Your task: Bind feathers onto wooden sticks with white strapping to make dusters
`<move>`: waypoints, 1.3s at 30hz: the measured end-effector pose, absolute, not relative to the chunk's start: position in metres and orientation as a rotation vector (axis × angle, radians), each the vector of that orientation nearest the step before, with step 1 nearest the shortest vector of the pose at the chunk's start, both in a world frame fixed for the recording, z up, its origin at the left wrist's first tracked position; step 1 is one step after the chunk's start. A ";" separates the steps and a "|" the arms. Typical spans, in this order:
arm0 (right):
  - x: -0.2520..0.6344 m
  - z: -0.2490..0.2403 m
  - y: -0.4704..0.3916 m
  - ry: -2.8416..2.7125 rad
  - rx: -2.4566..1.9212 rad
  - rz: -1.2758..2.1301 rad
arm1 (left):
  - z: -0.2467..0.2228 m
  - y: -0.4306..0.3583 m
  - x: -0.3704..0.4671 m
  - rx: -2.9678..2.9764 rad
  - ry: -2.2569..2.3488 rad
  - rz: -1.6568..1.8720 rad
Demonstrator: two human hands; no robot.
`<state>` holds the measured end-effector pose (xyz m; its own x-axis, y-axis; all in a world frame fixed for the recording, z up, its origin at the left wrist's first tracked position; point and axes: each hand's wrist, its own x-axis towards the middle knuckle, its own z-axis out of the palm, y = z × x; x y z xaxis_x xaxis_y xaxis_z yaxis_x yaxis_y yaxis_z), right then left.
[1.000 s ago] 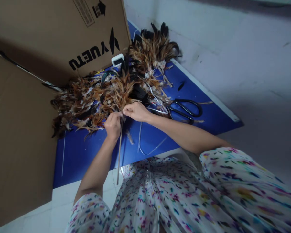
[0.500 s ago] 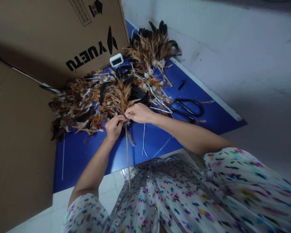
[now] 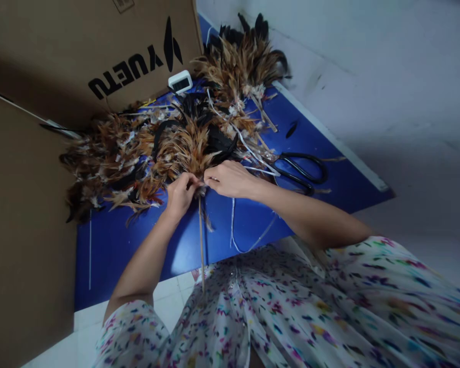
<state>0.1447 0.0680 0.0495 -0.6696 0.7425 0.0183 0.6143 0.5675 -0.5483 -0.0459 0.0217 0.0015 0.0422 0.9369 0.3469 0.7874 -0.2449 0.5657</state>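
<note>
Bundle (image 3: 187,145) of brown and black feathers lies on the blue bench (image 3: 126,260), plumes pointing away from the person, its thin stick (image 3: 201,235) running back toward the body and out past the bench's near edge. Laid that way, prob. so the neck, where feathers meet stick, faces the wearer and can be reached from both sides.

L hand (image 3: 180,194) is at the L of that neck, R hand (image 3: 230,179) at the R, tips nearly meeting. Each grip has thumb & fingers drawn together in a pinch; what's btwn them is v. small and hidden by the knuckles, so can't say if it's thread or quill. Relative to the grip: plumes just beyond the fingertips, stick just below & btwn the hands, held by neither palm.

Black-handled scissors (image 3: 302,166) lie R of the bundle, beyond the R forearm, prob. parked there for quick access. White cord (image 3: 242,140) runs past the bundle's R side; a clear strand (image 3: 232,227) loops near the front edge. Loose feathers (image 3: 103,158) spread L, another feathered bunch (image 3: 239,64) at back by the wall, w/ a small white device (image 3: 180,82) against the cardboard box (image 3: 57,56).
</note>
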 end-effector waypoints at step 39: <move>0.133 0.019 0.070 -2.127 -0.949 1.102 | -0.005 0.024 -0.053 2.582 1.551 1.093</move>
<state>0.1327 0.0697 0.0186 -0.5944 0.7898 0.1510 0.3323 0.4122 -0.8483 -0.0534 0.0241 -0.0051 0.2992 0.7579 0.5798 0.8008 -0.5298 0.2793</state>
